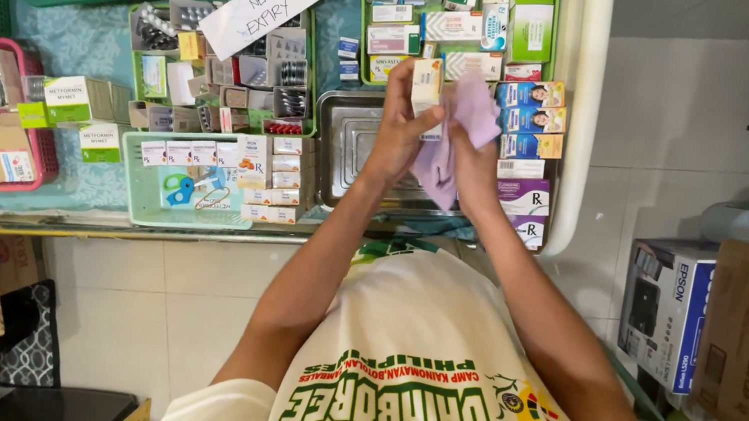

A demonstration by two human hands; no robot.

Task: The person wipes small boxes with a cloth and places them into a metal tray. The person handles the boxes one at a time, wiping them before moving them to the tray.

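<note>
The left hand point(400, 129) has its fingers clamped round a small medicine box point(427, 85) — held upright, long axis vertical, top end poking above the fingertips. The right hand point(473, 164) grips a lilac cloth point(462, 129) pressed against the box, both above a steel tray point(345, 145) on the counter point(88, 41).
</note>
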